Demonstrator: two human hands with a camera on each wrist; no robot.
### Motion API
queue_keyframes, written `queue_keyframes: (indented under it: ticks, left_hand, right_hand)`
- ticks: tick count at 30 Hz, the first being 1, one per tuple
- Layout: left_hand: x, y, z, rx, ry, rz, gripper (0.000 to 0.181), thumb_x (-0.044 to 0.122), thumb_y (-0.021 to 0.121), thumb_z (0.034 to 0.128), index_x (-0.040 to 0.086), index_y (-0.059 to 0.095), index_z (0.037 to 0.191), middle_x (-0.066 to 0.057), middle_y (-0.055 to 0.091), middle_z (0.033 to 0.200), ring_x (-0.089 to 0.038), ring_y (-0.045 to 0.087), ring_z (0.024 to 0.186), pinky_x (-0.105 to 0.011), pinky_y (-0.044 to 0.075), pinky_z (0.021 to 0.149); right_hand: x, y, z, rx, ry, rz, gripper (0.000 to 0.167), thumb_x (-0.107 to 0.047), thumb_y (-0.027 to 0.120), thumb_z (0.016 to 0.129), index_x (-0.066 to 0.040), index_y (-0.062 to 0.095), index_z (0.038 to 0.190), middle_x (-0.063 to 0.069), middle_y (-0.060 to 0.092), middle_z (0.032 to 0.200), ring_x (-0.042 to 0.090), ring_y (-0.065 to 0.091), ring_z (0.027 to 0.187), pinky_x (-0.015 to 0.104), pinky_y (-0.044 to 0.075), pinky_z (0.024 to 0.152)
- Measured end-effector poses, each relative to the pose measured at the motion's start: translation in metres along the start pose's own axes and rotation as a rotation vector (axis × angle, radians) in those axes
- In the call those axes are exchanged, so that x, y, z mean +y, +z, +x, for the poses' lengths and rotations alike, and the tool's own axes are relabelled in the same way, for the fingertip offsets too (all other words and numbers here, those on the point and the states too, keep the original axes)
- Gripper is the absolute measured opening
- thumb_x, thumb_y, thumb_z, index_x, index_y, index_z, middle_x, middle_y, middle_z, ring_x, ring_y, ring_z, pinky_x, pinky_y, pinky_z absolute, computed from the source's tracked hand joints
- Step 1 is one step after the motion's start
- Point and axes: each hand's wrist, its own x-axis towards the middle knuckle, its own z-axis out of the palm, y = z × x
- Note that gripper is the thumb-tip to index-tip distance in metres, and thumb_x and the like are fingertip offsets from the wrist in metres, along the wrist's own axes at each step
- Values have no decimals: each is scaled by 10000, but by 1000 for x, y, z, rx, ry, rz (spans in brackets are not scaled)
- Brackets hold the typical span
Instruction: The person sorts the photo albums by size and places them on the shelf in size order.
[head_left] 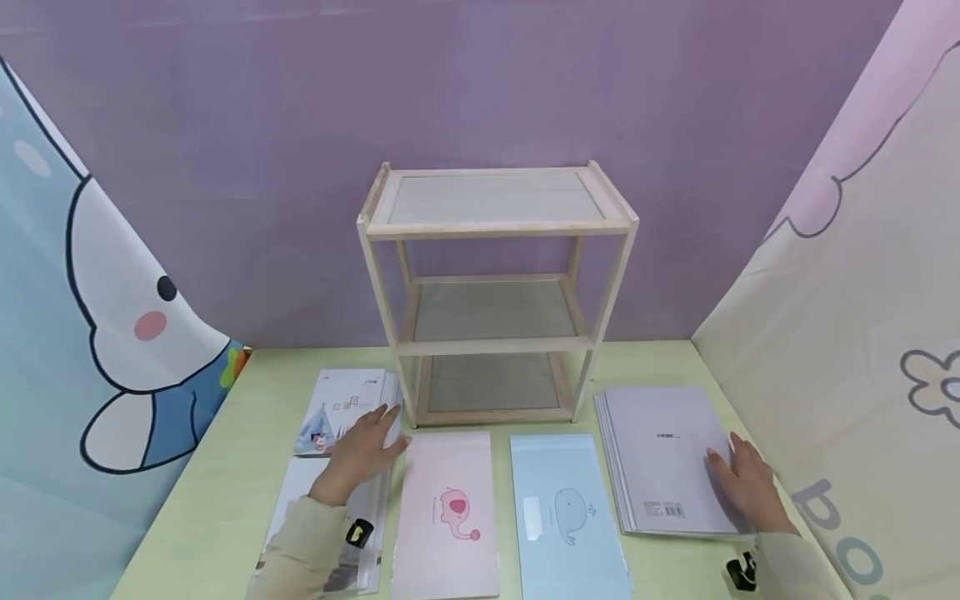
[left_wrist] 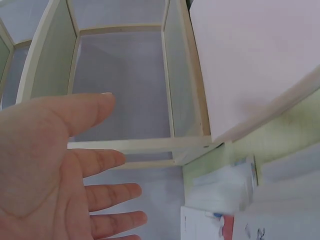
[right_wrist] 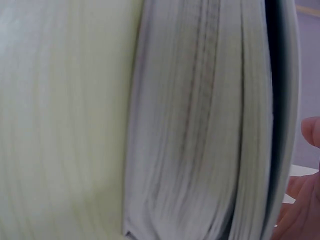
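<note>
My left hand (head_left: 363,454) hovers over the left books with its fingers spread. In the left wrist view the left palm and fingers (left_wrist: 102,197) are bare and hold nothing. Beneath it lie a picture-covered book (head_left: 341,408) and a second pale book (head_left: 292,492), partly hidden by the arm. My right hand (head_left: 750,487) rests at the right edge of a stack of pale lilac books (head_left: 660,458), thumb over the top cover. In the right wrist view the stack's page edges (right_wrist: 195,120) fill the middle, with part of the right hand (right_wrist: 302,210) at the right.
A wooden three-tier shelf (head_left: 498,343) stands at the back of the light green table (head_left: 202,500). In front of it lie a pink elephant notebook (head_left: 442,475) and a light blue whale notebook (head_left: 547,467). A purple cloth (head_left: 495,83) hangs behind; printed cloths flank both sides.
</note>
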Motion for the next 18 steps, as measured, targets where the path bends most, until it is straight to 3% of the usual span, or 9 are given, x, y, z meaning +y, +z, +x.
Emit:
queue_keyframes:
  ticks: [6,18]
  left_hand:
    - [5,9,1,-6,1,-42,622,355,559,927,5,387,1412,-281,397,1403,-479,384,1259,-612,359,975]
    - [26,20,5,28,14,-114,579,331,585,913,19,439,1379,-255,434,1388,-448,423,1245,-592,374,975]
  right_hand:
    - [3,2,-1,-13,6,1,703,-323,372,995,232,147,1363,481,181,1331,626,184,1221,698,178,982]
    - [-4,-5,-3,-177,126,61,819,-416,344,994,211,-4,1388,458,89,1392,594,109,1284,627,147,1060]
